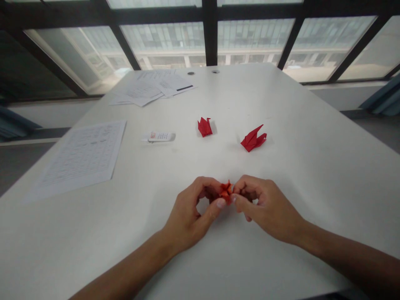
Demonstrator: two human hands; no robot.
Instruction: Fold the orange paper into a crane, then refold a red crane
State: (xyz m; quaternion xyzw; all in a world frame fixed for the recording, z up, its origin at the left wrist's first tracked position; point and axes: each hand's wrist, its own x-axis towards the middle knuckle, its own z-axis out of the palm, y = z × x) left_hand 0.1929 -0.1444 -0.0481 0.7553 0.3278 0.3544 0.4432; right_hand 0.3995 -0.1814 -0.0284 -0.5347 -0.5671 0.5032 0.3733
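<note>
A small orange-red folded paper piece (226, 191), with pointed tips like petals, sits between my two hands just above the white table. My left hand (194, 210) pinches its left side between thumb and fingers. On its right side, the thumb and index finger of my right hand (265, 204) close on an edge of the paper. Fingers cover part of its shape. Beyond my hands stand two red origami figures: a small paper crane (205, 127) and, to its right, a larger folded bird (253, 139) with long points.
A white glue bottle (161, 136) lies left of the small crane. A printed sheet (84, 154) rests at the table's left edge, and several overlapping papers (146, 89) are at the far left. Dark-framed windows (211, 37) rise behind the white table (200, 262).
</note>
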